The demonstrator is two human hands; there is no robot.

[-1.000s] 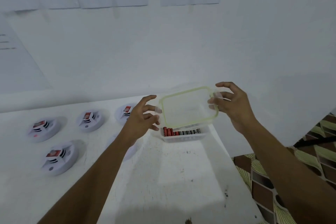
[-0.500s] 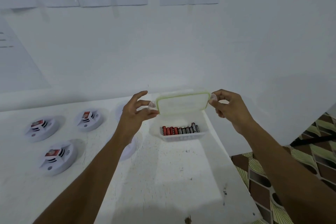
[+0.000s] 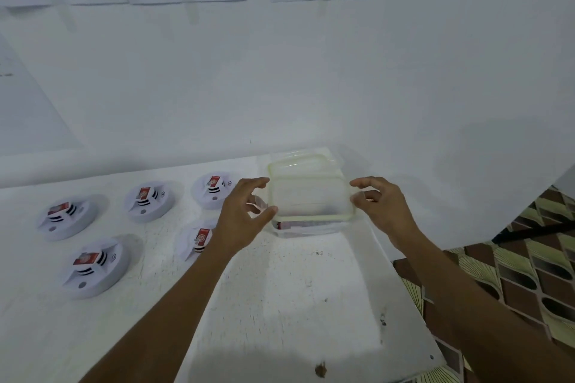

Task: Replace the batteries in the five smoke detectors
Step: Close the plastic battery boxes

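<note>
Head view here, and I'm looking down at a white surface (image 3: 280, 305) with the clear battery box (image 3: 306, 230) sitting at its far right end, close to the wall. The green-rimmed lid (image 3: 308, 193) is hovering right on top of the box, a bit blurry and slightly askew. My left hand (image 3: 245, 211) is curling thumb and fingers round the lid's left flap, and my right hand (image 3: 379, 205) is pinching the right flap, so neither hand is spread flat.

All five smoke detectors are lying back-up to the left of the box: three along the back ( (image 3: 67, 218), (image 3: 147, 200), (image 3: 213, 190)) and two nearer me ( (image 3: 95, 264), (image 3: 194, 241)), the last one partly hidden behind my left forearm. Each one is showing a red-labelled battery in its bay.

My guess is I'm dealing with the lid step on the box, probably closing it up. Next move is calling for squaring the rim over the box, then pressing both flaps down evenly so it's not popping up on one side.
</note>
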